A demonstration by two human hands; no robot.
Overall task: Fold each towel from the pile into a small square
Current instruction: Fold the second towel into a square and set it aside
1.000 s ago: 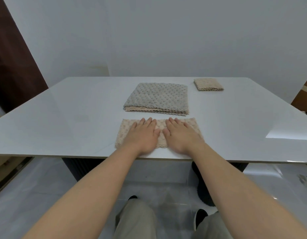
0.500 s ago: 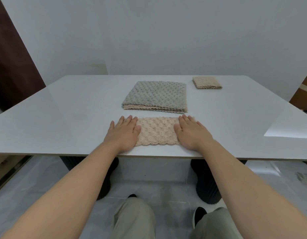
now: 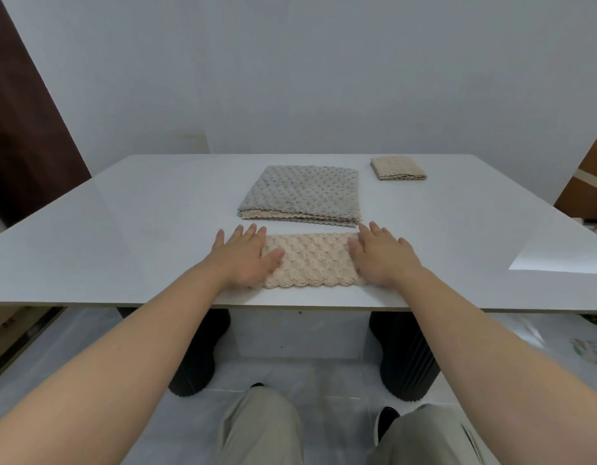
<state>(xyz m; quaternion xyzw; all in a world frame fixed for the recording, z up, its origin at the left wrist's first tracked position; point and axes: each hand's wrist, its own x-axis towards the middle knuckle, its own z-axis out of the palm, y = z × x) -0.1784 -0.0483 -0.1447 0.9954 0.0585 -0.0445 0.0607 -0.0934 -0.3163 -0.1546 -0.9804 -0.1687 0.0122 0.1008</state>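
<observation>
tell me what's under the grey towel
The scalloped edge of a beige towel peeks out beneath the grey towel along its near side. Its rest, and any further layers, are covered.

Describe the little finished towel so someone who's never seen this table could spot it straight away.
On the white table, look past the grey-topped pile in the middle to the far right side. The small folded towel lies there alone. Unlike the long beige strip at the near edge, it is a compact square.

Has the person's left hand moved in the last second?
Yes. The left hand slid leftward along the beige towel, from in front of the middle of the grey pile to in front of its left edge.
</observation>
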